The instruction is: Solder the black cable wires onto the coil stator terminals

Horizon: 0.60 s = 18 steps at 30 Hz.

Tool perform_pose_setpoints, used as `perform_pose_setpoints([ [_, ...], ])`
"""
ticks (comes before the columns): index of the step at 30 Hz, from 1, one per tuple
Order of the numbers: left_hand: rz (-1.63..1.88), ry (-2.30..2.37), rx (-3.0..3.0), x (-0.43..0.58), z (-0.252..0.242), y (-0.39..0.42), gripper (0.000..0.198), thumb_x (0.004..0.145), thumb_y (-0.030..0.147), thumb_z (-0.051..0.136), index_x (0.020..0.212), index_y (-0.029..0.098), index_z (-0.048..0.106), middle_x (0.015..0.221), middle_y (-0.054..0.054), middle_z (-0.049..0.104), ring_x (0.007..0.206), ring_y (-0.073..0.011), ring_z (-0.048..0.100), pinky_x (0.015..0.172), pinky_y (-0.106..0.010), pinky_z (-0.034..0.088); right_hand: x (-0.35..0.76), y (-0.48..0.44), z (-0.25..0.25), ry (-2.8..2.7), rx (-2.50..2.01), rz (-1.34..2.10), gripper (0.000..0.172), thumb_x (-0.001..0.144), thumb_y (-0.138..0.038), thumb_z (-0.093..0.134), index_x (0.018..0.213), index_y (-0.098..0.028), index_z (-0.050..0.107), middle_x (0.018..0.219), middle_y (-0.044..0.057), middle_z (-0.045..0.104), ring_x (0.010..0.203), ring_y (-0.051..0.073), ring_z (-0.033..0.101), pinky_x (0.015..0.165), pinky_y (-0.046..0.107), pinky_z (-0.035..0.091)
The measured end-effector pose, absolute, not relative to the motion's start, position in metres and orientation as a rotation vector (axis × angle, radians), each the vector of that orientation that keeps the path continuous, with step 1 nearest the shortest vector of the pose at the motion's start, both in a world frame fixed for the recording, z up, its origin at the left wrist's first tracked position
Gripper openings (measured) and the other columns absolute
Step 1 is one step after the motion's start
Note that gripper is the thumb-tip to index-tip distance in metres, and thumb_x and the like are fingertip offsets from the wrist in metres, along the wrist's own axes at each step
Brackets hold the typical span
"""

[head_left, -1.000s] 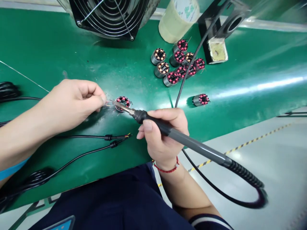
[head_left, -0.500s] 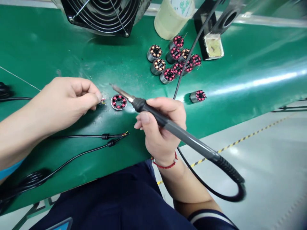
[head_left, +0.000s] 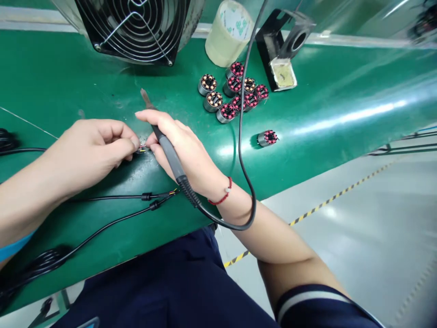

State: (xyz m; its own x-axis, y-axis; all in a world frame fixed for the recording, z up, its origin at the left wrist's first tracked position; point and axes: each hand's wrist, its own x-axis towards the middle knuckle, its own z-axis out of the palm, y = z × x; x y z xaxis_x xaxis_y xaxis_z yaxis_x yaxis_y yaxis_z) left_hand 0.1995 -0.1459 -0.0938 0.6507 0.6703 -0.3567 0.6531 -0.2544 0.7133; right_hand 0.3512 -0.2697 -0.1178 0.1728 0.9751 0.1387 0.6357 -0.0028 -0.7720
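My left hand (head_left: 102, 148) pinches the end of a black cable (head_left: 23, 151), whose small coloured wire tips (head_left: 141, 149) poke out past the fingertips. Close against them is my right hand (head_left: 180, 148), closed around the grey and black handle of a soldering iron (head_left: 170, 155). The iron's metal tip points up and away over the green table. My right thumb and a finger touch at the wire ends. The round coil piece that lay there is hidden by my right hand.
Several wound motor cores (head_left: 227, 112) stand near a tape roll (head_left: 228, 34). One core (head_left: 267, 138) lies apart. A fan (head_left: 136, 32) and iron stand (head_left: 273, 50) are behind. Two cables (head_left: 112, 223) lie nearer me; the iron's cord (head_left: 241, 136) loops across the right.
My right hand has moved left to the wire ends, swinging the iron more upright and covering the coil piece. My left hand stays nearly in place. The view has shifted slightly.
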Motion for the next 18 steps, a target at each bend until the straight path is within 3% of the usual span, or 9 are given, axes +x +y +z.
perform_pose_setpoints([
  [3, 0.087, 1.05, 1.949, 0.199, -0.095, -0.148, 0.035, 0.068, 0.053, 0.055, 0.078, 0.023, 0.069, 0.057, 0.003, 0.061, 0.051, -0.0135, 0.051, 0.053, -0.027, 0.037, 0.348, -0.27, -0.128, -1.493, -1.768, 0.472, 0.048, 0.095, -0.01, 0.052, 0.139, -0.031, 0.052, 0.105, -0.004, 0.076, 0.105, 0.018, 0.071, 0.108, 0.037, 0.057],
  [7, 0.179, 1.013, 1.907, 0.199, -0.093, -0.15, 0.03, 0.068, 0.051, 0.057, 0.079, 0.024, 0.063, 0.053, 0.005, 0.058, 0.049, -0.013, 0.051, 0.051, -0.025, 0.038, 0.342, -0.278, -0.127, -1.453, -1.751, 0.34, 0.048, 0.096, -0.01, 0.051, 0.142, -0.025, 0.049, 0.107, -0.001, 0.074, 0.105, 0.017, 0.069, 0.109, 0.038, 0.055],
  [18, 0.158, 0.943, 1.938, 0.193, -0.091, -0.149, 0.028, 0.074, 0.051, 0.061, 0.076, 0.024, 0.069, 0.06, 0.002, 0.069, 0.055, -0.0144, 0.06, 0.056, -0.026, 0.046, 0.34, -0.276, -0.124, -1.405, -1.634, 0.453, 0.048, 0.095, -0.011, 0.056, 0.141, -0.023, 0.047, 0.095, -0.002, 0.073, 0.097, 0.018, 0.069, 0.1, 0.036, 0.056],
])
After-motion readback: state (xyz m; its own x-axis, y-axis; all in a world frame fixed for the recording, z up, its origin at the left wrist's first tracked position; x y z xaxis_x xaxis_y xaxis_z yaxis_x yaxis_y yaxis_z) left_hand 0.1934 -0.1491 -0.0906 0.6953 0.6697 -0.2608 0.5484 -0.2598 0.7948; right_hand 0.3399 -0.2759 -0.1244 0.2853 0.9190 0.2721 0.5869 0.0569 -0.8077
